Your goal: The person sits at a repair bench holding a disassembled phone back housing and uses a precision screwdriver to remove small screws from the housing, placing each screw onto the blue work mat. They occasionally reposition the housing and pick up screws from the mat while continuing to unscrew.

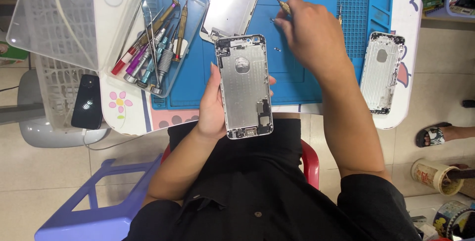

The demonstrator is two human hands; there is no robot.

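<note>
the left hand (212,107) grips a bare phone shell (244,85) by its edges, inner side up, held just above the near edge of the blue mat (297,72). the right hand (309,33) is closed around a thin screwdriver (280,3), its fingertips down on the mat's middle beside a few tiny screws (277,49). a phone screen (232,4) lies at the mat's far edge – a second shell (381,72) sits off the mat by the table's right edge. a clear tray of screwdrivers (156,48) overlaps the mat's left corner.

Tool tray (195,3) lies left of mat (316,72); spare housing (381,72) right.
</note>
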